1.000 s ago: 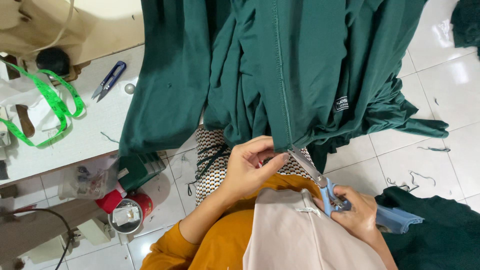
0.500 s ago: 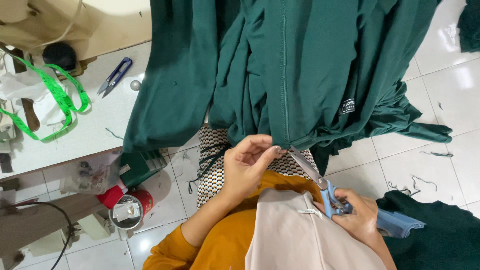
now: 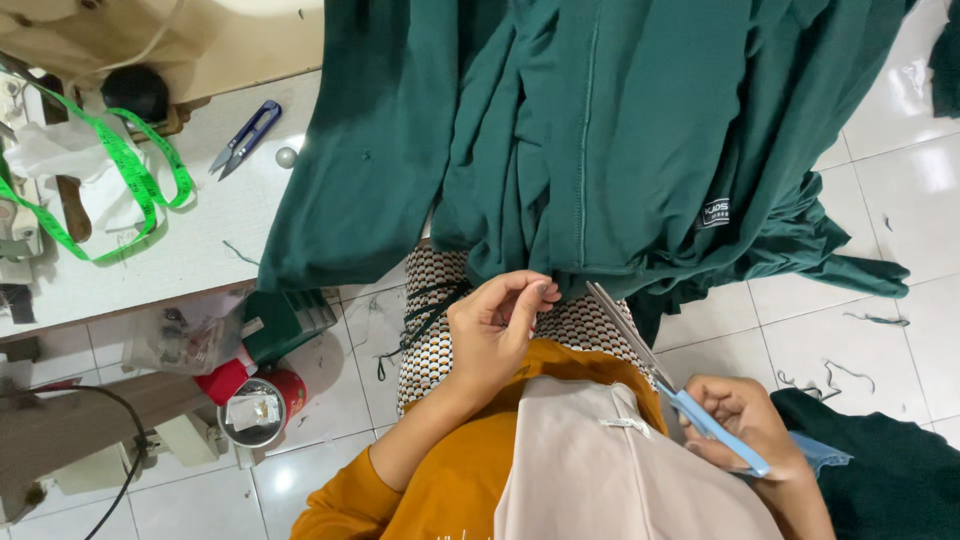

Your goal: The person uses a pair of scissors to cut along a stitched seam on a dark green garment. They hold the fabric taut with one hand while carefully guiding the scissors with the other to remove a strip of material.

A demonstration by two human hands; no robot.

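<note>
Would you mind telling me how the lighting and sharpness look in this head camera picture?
Head view: even, bright light; soft glare on the white floor tiles; the green fabric shows shaded folds. The left hand and the scissors in the right hand are sharp, without motion blur; the tape measure is clear too.

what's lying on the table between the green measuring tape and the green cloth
In the head view, small blue thread snips and a small round button-like thing lie on the white table between the measuring tape and the green cloth.
</note>
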